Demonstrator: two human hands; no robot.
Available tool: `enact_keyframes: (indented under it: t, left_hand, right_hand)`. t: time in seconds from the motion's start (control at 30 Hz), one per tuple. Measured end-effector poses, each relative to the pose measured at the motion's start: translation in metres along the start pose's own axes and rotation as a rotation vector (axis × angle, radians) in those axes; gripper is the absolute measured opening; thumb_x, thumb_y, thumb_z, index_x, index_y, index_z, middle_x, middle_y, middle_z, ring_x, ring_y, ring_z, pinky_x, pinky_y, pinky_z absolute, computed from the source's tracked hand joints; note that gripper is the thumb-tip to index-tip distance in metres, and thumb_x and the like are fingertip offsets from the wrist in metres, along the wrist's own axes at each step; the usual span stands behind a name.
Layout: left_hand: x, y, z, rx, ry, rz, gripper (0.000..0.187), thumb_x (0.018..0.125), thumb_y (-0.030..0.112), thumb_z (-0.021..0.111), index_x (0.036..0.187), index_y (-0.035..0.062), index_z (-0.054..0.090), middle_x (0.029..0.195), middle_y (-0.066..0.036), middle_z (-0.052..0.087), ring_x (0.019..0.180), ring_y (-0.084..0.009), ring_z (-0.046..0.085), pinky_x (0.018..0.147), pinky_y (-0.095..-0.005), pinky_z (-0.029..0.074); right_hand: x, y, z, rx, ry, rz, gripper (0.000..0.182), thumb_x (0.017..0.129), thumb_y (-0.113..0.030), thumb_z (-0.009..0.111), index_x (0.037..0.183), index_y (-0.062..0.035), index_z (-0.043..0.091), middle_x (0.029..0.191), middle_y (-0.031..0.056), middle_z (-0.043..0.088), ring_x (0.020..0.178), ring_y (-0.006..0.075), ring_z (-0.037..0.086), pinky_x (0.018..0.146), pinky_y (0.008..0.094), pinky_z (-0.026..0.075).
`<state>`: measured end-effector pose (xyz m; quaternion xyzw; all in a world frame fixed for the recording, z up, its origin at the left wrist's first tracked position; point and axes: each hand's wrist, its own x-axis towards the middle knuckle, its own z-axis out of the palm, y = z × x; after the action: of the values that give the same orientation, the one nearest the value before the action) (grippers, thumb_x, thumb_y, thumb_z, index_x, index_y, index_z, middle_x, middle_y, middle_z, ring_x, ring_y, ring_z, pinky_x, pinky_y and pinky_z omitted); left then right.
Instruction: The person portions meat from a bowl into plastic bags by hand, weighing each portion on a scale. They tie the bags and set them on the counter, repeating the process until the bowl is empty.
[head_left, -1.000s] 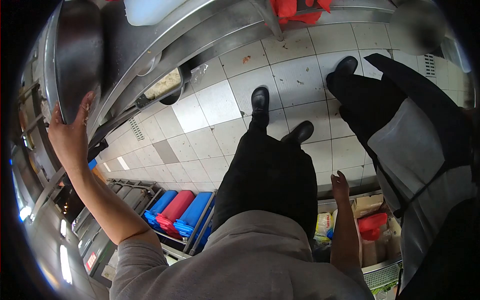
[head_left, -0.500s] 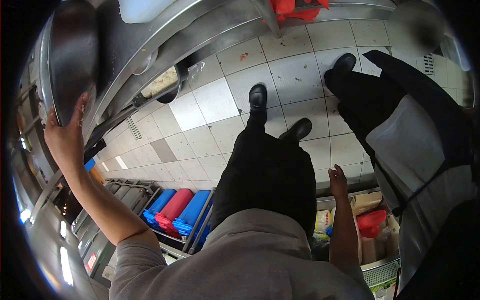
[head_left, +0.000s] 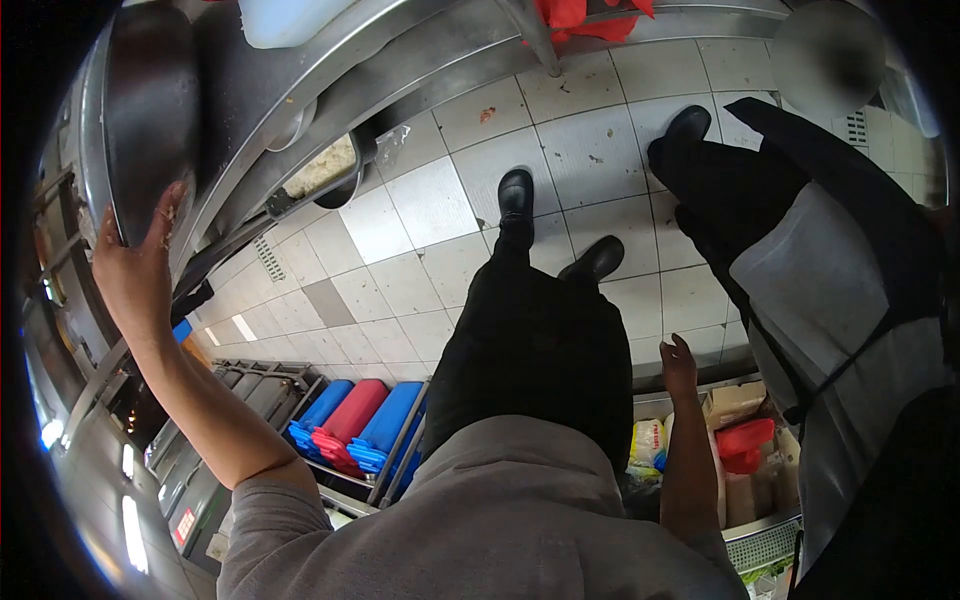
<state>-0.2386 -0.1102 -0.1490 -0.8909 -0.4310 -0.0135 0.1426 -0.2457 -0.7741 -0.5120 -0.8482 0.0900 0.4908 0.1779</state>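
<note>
Metal bowl (head_left: 150, 120) is located at the upper left of the head view, at the left end of the metal table (head_left: 345, 50). Its dark, curved surface faces the camera and its bright rim runs along the left side. Whether the bowl rests on the table cannot be determined from this angle.

Left hand (head_left: 135, 250): clamped on the lower edge of the bowl. The thumb lies against the dark surface; the fingers wrap over the rim on the opposite side. Pale residue adheres to the thumb and fingers. The left arm is extended outward from the body.

Right hand (head_left: 678, 362): positioned beside the right leg, in front of the torso. The digits are loosely bent, with a gap between two of them. A storage bin (head_left: 770, 525) lies nearest to it, holding a red bag (head_left: 745, 445), a cardboard box (head_left: 735, 402) and a yellow-and-white packet (head_left: 648, 442).

Surrounding items: a translucent white container (head_left: 290, 20) sits on the table. A tray (head_left: 358, 180) of pale, grainy food is located below the table edge. Blue and red plastic items (head_left: 350, 425) stand side by side on a metal rack (head_left: 400, 440). A co-worker (head_left: 820, 260) stands at the right, on the tiled floor (head_left: 590, 150).
</note>
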Motion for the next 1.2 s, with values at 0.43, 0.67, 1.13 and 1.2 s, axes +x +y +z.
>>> enact_keyframes:
  t: [0.43,0.67,1.13,1.2]
  left_hand:
    - [-0.002,-0.006,0.003,-0.062,-0.019,-0.005,0.055,0.08,0.041,0.081,0.113,-0.0013,0.07,0.104,-0.017,0.073,0.098,-0.0261,0.07,0.089,-0.0349,0.05]
    - [0.0,-0.008,0.004,-0.001,0.017,-0.006,0.055,0.08,0.04,0.081,0.114,-0.0019,0.069,0.106,-0.019,0.073,0.1,-0.0282,0.07,0.089,-0.0358,0.05]
    - [0.006,-0.016,0.005,0.042,0.022,0.001,0.062,0.081,0.046,0.076,0.118,-0.0026,0.066,0.11,-0.024,0.07,0.104,-0.0381,0.067,0.09,-0.0405,0.05]
    - [0.008,-0.02,0.004,-0.044,-0.014,-0.011,0.061,0.081,0.046,0.075,0.118,-0.002,0.066,0.11,-0.024,0.069,0.103,-0.0396,0.067,0.089,-0.0415,0.05]
  right_hand:
    - [0.0,-0.012,0.003,0.014,-0.036,0.011,0.059,0.095,-0.04,0.06,0.14,-0.004,0.049,0.118,0.0178,0.068,0.11,0.0363,0.064,0.094,0.0423,0.049]
    - [-0.001,-0.002,0.002,0.011,-0.019,-0.009,0.062,0.094,-0.043,0.06,0.14,-0.004,0.048,0.115,0.0181,0.069,0.109,0.0368,0.065,0.092,0.043,0.05]
    - [-0.007,0.033,0.002,-0.433,-0.036,-0.457,0.041,0.097,-0.031,0.058,0.132,-0.0103,0.058,0.121,0.0161,0.065,0.111,0.0339,0.063,0.092,0.0417,0.052]
    - [0.007,0.079,0.006,-0.655,-0.031,-0.663,0.053,0.093,-0.038,0.062,0.135,-0.0076,0.055,0.12,0.0169,0.066,0.114,0.0362,0.061,0.093,0.0416,0.052]
